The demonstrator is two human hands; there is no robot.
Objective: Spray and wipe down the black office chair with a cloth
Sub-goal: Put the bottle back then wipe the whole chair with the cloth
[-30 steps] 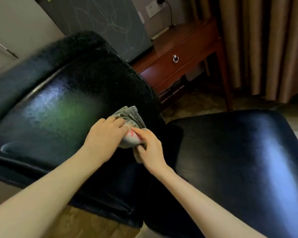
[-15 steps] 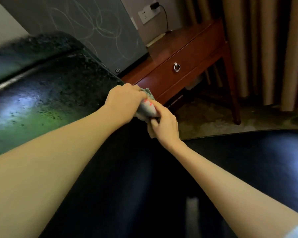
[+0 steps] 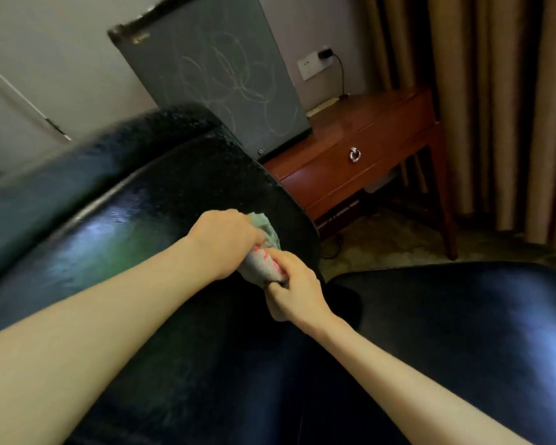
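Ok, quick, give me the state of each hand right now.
Left hand: grip closed around the upper part of the cloth, against the chair.
Right hand: closed, pinching the lower end of the cloth.

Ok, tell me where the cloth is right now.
In the head view the cloth sits mid-frame, gripped between the left hand and the right hand, against the black chair's backrest at its edge nearest the wooden table.

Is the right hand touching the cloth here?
Touching. The head view shows the right hand pinching the lower end of the cloth, fingers curled onto the fabric with no gap; the left hand grips its upper part.
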